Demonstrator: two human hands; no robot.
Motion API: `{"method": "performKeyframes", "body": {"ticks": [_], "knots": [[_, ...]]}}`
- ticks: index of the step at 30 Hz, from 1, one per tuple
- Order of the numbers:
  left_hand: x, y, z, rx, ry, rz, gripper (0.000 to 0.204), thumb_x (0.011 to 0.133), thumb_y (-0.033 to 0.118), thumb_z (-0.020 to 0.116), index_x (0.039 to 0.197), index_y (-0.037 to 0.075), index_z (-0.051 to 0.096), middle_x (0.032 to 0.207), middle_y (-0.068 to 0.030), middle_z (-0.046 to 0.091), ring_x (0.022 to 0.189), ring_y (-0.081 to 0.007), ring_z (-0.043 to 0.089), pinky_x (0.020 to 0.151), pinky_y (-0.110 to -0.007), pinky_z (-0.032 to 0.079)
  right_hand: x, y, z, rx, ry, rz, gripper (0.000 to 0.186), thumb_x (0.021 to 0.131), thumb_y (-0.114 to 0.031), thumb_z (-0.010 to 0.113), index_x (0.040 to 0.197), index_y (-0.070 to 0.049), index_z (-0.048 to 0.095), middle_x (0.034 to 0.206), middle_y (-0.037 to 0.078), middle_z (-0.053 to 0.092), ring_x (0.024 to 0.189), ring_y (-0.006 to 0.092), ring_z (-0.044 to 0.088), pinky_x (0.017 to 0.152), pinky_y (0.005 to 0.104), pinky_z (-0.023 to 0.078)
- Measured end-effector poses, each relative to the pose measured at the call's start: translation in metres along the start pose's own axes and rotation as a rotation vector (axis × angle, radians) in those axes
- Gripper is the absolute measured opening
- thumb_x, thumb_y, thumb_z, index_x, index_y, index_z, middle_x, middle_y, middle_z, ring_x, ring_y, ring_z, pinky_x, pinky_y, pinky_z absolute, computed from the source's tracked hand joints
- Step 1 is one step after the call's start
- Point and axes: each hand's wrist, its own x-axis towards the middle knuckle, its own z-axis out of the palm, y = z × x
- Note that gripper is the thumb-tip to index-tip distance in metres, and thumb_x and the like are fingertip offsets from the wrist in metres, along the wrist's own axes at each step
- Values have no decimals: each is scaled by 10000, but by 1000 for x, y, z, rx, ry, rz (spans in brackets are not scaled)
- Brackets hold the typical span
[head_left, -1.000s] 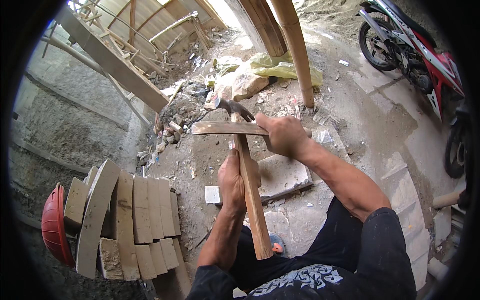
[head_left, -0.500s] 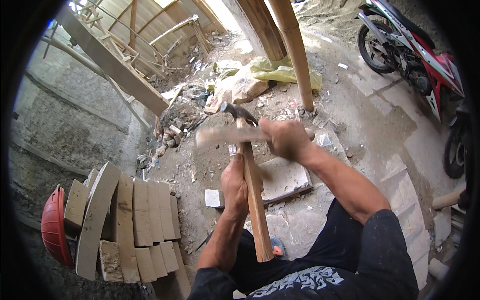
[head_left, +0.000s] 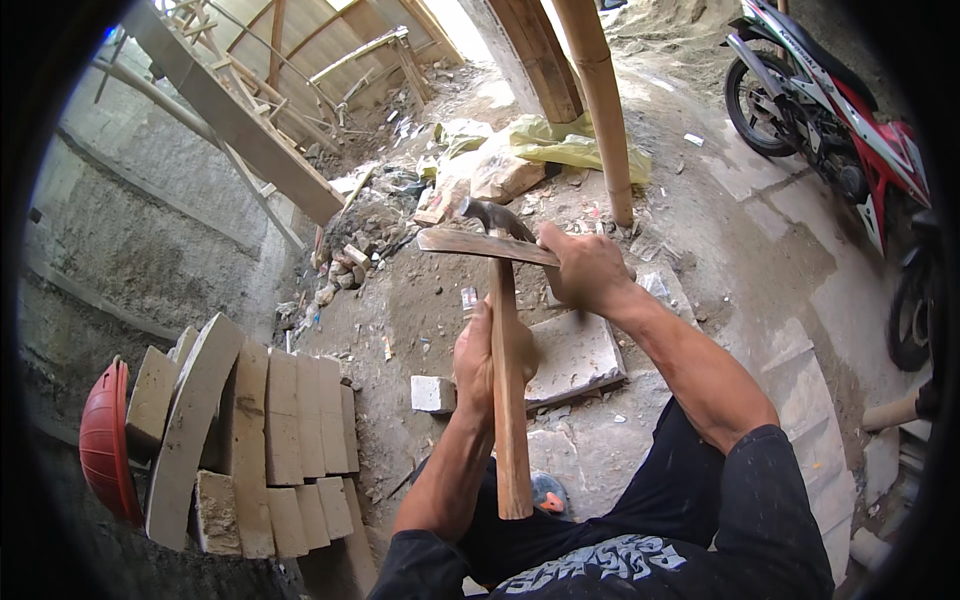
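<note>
My left hand (head_left: 477,358) is closed round the wooden handle of a hammer (head_left: 508,380), which stands with its dark metal head (head_left: 497,217) away from me. In my right hand (head_left: 590,270) is a flat wooden strip (head_left: 475,245), with a short end showing past the fist. The strip lies across the hammer's handle just below the head, in front of it. Whether the two touch, I cannot tell. On the ground beyond my hands are a pale flat slab (head_left: 575,358) and a small white block (head_left: 432,394) beside it.
Stacked pale blocks (head_left: 285,420) and a red hard hat (head_left: 104,440) are at left. A bamboo pole (head_left: 597,110) and a timber post (head_left: 535,60) rise ahead, near yellowish plastic sheeting (head_left: 560,140) and rubble (head_left: 350,265). A red and white motorcycle (head_left: 830,120) stands at far right.
The wooden strip, blurred before, has moved up closer to the hammer head and now tilts down toward my right hand. The hammer is slightly more upright, still in my left hand.
</note>
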Motion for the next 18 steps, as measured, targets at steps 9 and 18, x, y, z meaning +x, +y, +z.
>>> {"method": "performKeyframes", "body": {"ticks": [9, 18], "knots": [[24, 5, -33, -249, 139, -97, 400, 1143, 382, 397, 1196, 38, 594, 882, -125, 671, 663, -199, 640, 611, -322, 488, -21, -25, -12, 72, -84, -2, 138, 921, -131, 584, 1027, -72, 519, 695, 171, 685, 636, 399, 710, 621, 533, 551], [45, 9, -78, 11, 9, 194, 438, 1015, 157, 528, 1435, 50, 464, 1050, -143, 673, 896, -257, 715, 760, -372, 649, -37, -45, -8, 97, -122, -184, 141, 880, -87, 615, 995, -71, 533, 657, 152, 656, 609, 358, 703, 538, 486, 543]]}}
